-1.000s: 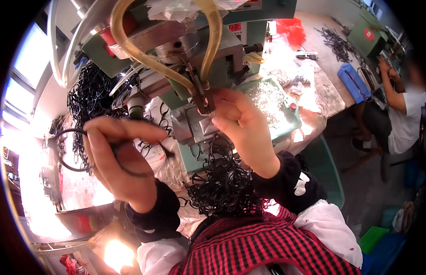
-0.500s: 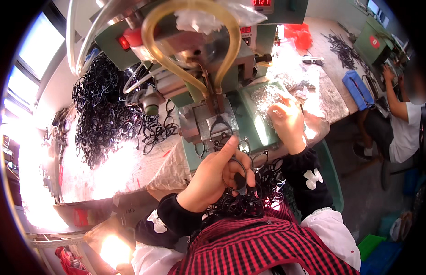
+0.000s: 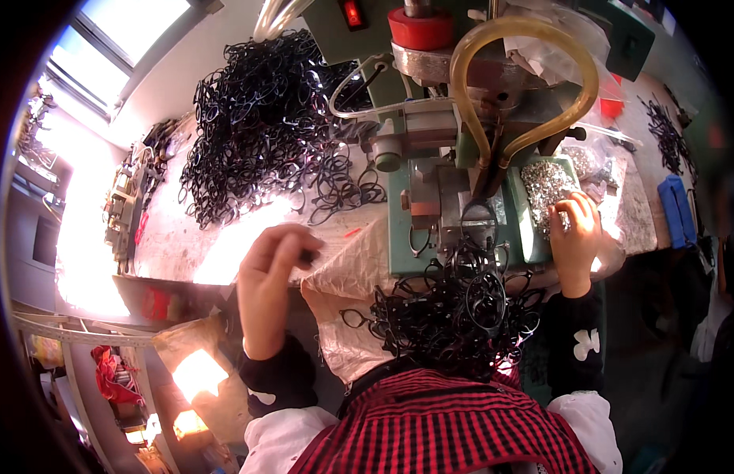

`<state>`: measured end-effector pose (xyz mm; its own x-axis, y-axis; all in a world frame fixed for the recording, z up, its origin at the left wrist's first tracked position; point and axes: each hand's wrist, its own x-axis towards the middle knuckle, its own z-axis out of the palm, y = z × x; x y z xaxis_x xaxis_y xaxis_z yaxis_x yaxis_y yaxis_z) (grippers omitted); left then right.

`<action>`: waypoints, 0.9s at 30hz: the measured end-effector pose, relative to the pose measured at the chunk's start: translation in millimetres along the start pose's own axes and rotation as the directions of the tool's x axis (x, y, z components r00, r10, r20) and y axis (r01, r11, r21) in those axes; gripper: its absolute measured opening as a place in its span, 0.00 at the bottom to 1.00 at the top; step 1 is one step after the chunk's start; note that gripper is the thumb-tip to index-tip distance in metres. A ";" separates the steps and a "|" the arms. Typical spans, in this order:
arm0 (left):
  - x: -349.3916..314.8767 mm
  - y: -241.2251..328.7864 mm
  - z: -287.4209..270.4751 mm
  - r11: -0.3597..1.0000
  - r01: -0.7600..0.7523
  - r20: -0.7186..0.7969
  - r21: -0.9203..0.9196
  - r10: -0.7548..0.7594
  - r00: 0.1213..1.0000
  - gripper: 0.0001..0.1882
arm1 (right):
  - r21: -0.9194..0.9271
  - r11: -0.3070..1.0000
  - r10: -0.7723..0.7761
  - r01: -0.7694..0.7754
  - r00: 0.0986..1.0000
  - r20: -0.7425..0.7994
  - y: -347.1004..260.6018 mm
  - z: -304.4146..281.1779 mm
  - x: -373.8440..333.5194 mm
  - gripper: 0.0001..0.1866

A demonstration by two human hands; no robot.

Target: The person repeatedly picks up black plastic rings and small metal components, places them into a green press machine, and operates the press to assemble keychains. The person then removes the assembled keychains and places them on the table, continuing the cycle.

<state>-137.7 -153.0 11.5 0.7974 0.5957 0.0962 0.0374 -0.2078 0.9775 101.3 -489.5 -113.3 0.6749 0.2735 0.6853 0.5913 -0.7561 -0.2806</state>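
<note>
Nearest, at the worktop's near edge, a heap of black eyeglass frames (image 3: 454, 316) lies in the person's lap on a pale crinkled sheet (image 3: 347, 268), just above a red-and-black checked garment (image 3: 446, 426). The left hand (image 3: 272, 276) is raised over the near edge of the worktop (image 3: 185, 245), beside the sheet's corner; its thumb and fingertips (image 3: 304, 253) are pinched together on something small and dark, too small to tell what. The right hand (image 3: 576, 233) rests palm down near the right-hand part of the near edge, its fingers spread apart and touching a tray of small silvery metal parts (image 3: 544, 186); whether a piece is caught under the fingers cannot be told.

Between the hands, a green bench machine (image 3: 430, 205) stands on the worktop, with a few black frames hanging against its front, touching the lap heap below. A yellowish hose (image 3: 525, 87) loops above the machine's head, and a red round cap (image 3: 418, 28) sits at its top.

Farther back, toward the far left corner, a large pile of black frames (image 3: 256, 118) spreads across the worktop, with loose ones trailing to the machine's left side. At the right edge, a blue box (image 3: 676, 209) lies well apart from the right hand, and a smaller scatter of dark frames (image 3: 663, 126) lies beyond it.
</note>
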 end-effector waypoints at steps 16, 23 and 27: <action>197.7 -104.1 -54.0 0.982 0.190 -0.222 0.020 -0.181 0.958 0.18 | 0.069 0.996 0.066 -0.065 0.998 -0.022 3.6 -4.1 1.7 0.04; 192.5 -57.7 -74.7 0.846 -0.046 -0.198 0.531 0.177 0.964 0.15 | 0.225 0.949 0.234 -0.220 0.972 -0.039 -0.7 -13.1 -5.5 0.04; 149.6 -41.3 -42.0 0.986 -0.168 -0.164 -0.022 0.162 0.973 0.15 | 0.580 0.670 0.381 -0.464 0.885 0.267 -26.7 -26.4 1.7 0.08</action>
<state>-45.3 -22.8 -6.6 0.6830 0.6734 0.2828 -0.1106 -0.2874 0.9514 75.0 -484.6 -86.9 0.9407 0.1127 0.3200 0.3392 -0.2879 -0.8956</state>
